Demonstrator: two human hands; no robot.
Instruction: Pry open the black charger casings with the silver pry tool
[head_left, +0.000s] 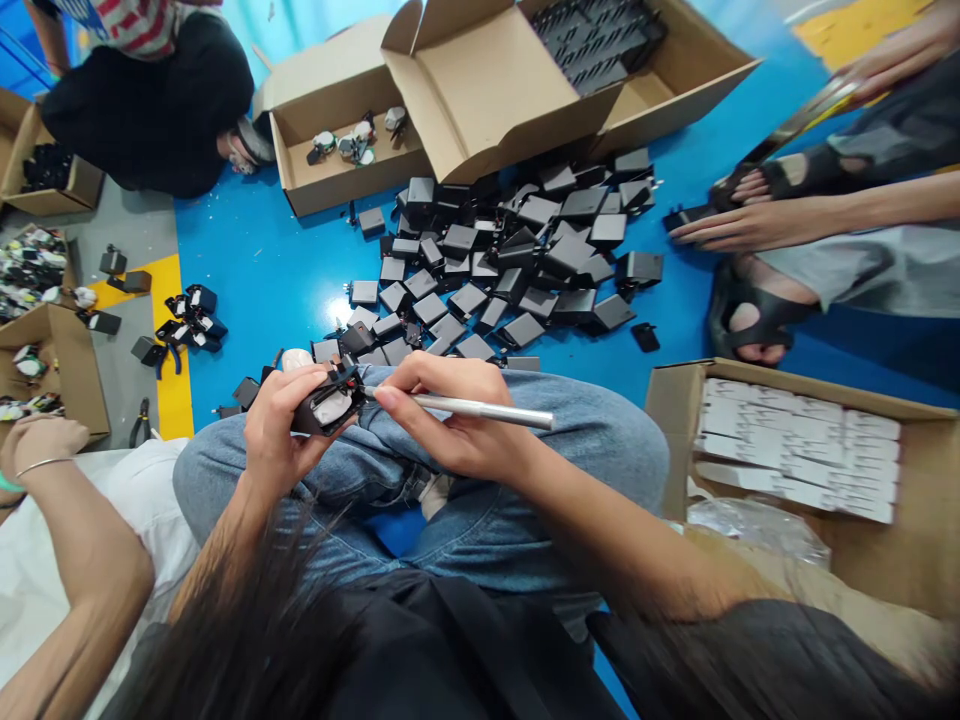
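My left hand point(279, 425) is closed around a small black charger housing point(330, 405) with a white part showing inside it, held above my jeans-clad knees. My right hand point(442, 415) grips a thin silver tool point(472, 408) like a pen. Its tip touches the housing's right end. A large pile of black charger housings point(510, 255) lies on the blue floor just beyond my knees.
Open cardboard boxes point(465, 90) stand behind the pile, one holding black parts. A box of white labels point(802, 450) sits at my right. Other people sit around: one far left, a bent arm point(67, 530) at near left, hands and sandalled feet point(750, 225) at right. Pliers point(141, 420) lie left.
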